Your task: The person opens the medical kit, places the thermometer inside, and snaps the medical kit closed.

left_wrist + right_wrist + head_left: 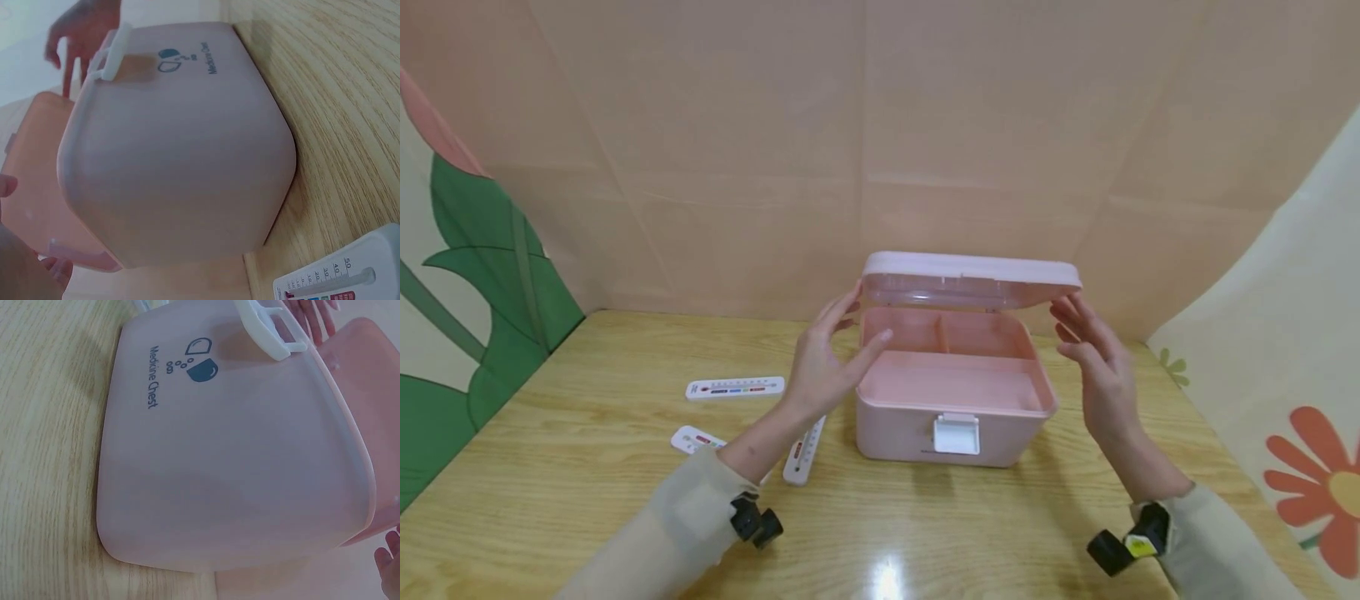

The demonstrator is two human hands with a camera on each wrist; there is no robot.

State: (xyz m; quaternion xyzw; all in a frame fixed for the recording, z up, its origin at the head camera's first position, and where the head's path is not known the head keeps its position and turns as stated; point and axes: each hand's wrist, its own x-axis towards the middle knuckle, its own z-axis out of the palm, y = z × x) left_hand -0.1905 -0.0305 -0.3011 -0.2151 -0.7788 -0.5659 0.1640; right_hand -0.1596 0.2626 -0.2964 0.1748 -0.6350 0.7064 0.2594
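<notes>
A pink medicine chest (955, 433) stands on the table with its lid (970, 268) raised and tilted back. Inside, a tray (955, 379) with a divider shows nothing in it. On the front hangs a white latch (957, 435), unfastened. My left hand (823, 367) is at the lid's left corner, fingertips touching or very near it, thumb extended over the box. At the lid's right corner, the fingertips of my right hand (1101, 367) touch its underside, fingers loosely bent. "Medicine Chest" lettering (153, 378) marks the front in the right wrist view.
Left of the chest lie white thermometers: one lengthwise (735, 387), one slanted by the box (805, 454), and another (696, 439) partly hidden under my left forearm. A pink-beige backdrop (737, 167) rises behind the wooden table (587, 467).
</notes>
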